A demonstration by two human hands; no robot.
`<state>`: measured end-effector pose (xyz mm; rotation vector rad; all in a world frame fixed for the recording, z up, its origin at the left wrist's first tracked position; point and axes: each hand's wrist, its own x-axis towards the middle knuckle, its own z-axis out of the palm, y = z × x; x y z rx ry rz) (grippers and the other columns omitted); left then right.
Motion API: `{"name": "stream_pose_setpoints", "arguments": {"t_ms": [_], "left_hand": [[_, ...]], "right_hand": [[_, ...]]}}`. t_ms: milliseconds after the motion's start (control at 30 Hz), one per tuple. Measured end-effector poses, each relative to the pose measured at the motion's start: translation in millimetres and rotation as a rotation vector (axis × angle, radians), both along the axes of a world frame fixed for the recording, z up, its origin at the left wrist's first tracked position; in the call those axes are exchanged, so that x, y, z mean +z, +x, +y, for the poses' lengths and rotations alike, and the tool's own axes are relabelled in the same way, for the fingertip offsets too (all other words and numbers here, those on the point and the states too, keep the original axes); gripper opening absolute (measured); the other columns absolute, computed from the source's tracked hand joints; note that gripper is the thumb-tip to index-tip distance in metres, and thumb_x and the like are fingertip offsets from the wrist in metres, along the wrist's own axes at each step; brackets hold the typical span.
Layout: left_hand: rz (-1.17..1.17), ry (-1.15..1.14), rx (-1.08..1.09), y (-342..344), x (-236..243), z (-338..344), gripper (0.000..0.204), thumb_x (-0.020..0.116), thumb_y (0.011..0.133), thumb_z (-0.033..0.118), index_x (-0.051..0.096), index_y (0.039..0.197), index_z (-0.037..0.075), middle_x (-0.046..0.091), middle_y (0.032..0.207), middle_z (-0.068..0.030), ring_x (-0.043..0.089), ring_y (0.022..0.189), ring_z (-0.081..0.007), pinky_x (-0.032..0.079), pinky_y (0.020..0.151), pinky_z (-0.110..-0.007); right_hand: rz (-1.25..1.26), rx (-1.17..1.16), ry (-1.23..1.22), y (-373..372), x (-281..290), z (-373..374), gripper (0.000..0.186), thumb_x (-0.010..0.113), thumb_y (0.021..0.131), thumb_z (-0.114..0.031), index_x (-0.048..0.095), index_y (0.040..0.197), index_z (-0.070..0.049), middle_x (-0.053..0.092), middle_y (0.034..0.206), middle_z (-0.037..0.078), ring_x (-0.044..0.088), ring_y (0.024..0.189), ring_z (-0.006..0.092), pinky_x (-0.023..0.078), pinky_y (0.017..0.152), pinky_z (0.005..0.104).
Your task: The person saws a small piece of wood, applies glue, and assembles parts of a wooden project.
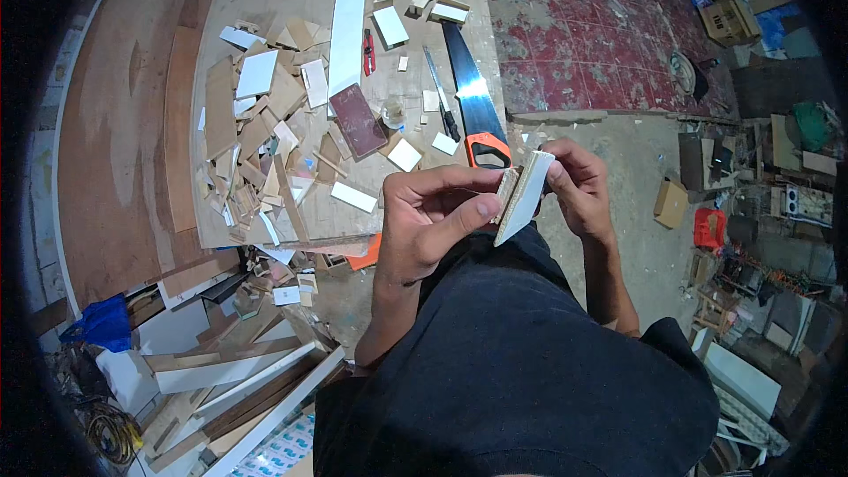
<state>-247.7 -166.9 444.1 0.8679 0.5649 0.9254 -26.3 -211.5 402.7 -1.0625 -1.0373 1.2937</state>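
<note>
In front of my body, my left hand grips a small piece of chipboard between thumb and fingers. My right hand holds a white-faced chipboard piece, tilted upright beside the smaller one, very close against it. Whether the two pieces touch is hard to tell. Beyond my hands, on the plywood worktable, lie a handsaw with an orange-and-black handle, a slim tool with a black handle, a red utility knife, a maroon board offcut and a glass jar.
Several white and brown offcuts are scattered over the table. A large plywood sheet stands at the left. Boards, a blue bag and coiled cable lie lower left. At the right are a red container, a cardboard piece and piled clutter.
</note>
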Motion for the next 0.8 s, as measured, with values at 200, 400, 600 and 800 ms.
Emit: {"name": "stream_pose_setpoints", "arguments": {"t_ms": [200, 400, 600, 800], "left_hand": [[0.099, 0.032, 0.066, 0.6, -5.6, 2.1, 0.026, 0.072, 0.084, 0.003, 0.068, 0.108, -0.009, 0.072, 0.094, -0.0173, 0.069, 0.083, -0.0157, 0.055, 0.077, -0.026], [0.367, 0.167, 0.184, 3.2, 2.5, 0.2, 0.03, 0.074, 0.082, 0.007, 0.068, 0.106, -0.009, 0.072, 0.091, -0.017, 0.07, 0.081, -0.0167, 0.057, 0.074, -0.028], [0.51, 0.192, 0.238, 9.5, 1.3, 0.9, 0.028, 0.075, 0.081, 0.008, 0.069, 0.103, -0.008, 0.072, 0.087, -0.0163, 0.07, 0.078, -0.0169, 0.058, 0.073, -0.028], [0.484, 0.138, 0.243, 9.6, -7.2, 1.0, 0.025, 0.075, 0.081, 0.008, 0.071, 0.1, -0.007, 0.072, 0.085, -0.0153, 0.07, 0.077, -0.0153, 0.057, 0.07, -0.026]], "right_hand": [[-0.025, -0.038, -0.02, 2.7, -0.9, 1.2, 0.021, 0.058, 0.098, -0.018, 0.062, 0.103, 0.002, 0.061, 0.08, 0.002, 0.056, 0.066, 0.0064, 0.048, 0.058, 0.0231], [-0.137, -0.055, -0.022, 2.4, 5.9, 2.7, 0.022, 0.059, 0.097, -0.019, 0.062, 0.102, 0.002, 0.062, 0.079, 0.003, 0.058, 0.065, 0.0064, 0.048, 0.055, 0.0215], [-0.18, -0.056, -0.057, 1.6, 15.0, 2.0, 0.022, 0.06, 0.097, -0.017, 0.063, 0.102, 0.003, 0.063, 0.078, 0.004, 0.06, 0.064, 0.0075, 0.049, 0.052, 0.0222], [-0.203, -0.069, -0.071, -0.4, 16.0, 1.4, 0.022, 0.059, 0.097, -0.016, 0.063, 0.105, 0.004, 0.063, 0.078, 0.004, 0.059, 0.062, 0.0075, 0.049, 0.05, 0.0227]]}}
